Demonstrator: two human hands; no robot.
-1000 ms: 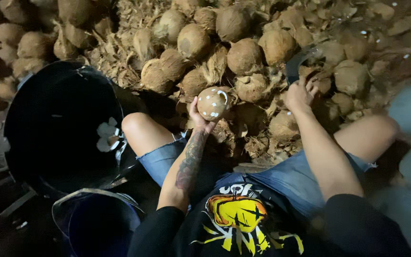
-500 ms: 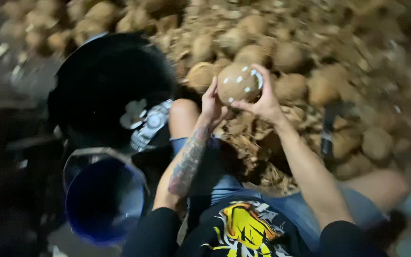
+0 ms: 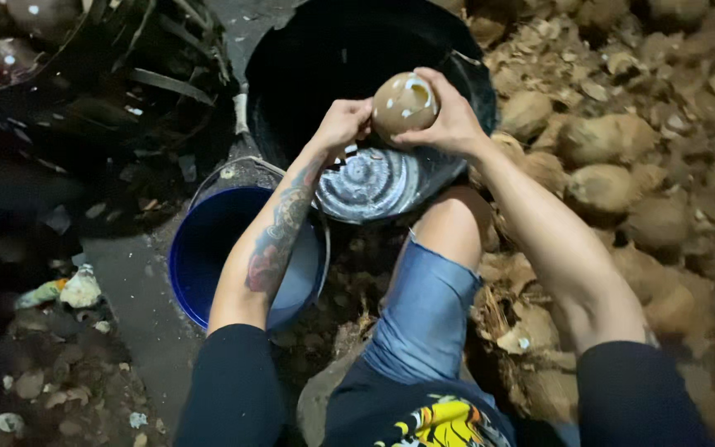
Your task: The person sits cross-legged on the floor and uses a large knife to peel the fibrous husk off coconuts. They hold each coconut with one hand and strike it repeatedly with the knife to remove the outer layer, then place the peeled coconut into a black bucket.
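I hold a peeled brown coconut (image 3: pixel 403 103) with white patches in both hands, above the rim of a large black tub (image 3: pixel 308 58). My right hand (image 3: pixel 448 120) cups it from the right and underneath. My left hand (image 3: pixel 343 122) grips its left side. Inside the tub, just below the coconut, lies a round grey ribbed metal piece (image 3: pixel 367 184). My tattooed left forearm crosses over a blue bucket (image 3: pixel 208 248).
A heap of husked coconuts and husk scraps (image 3: pixel 622 174) fills the right side. A dark woven basket (image 3: pixel 84 66) with several peeled coconuts stands at the top left. My bent knee in blue denim shorts (image 3: pixel 432 298) sits centre. Debris litters the floor at lower left.
My view has swung left from the coconut pile to the tub and bucket. The coconut, first in my left hand alone, is now in both hands above the black tub.
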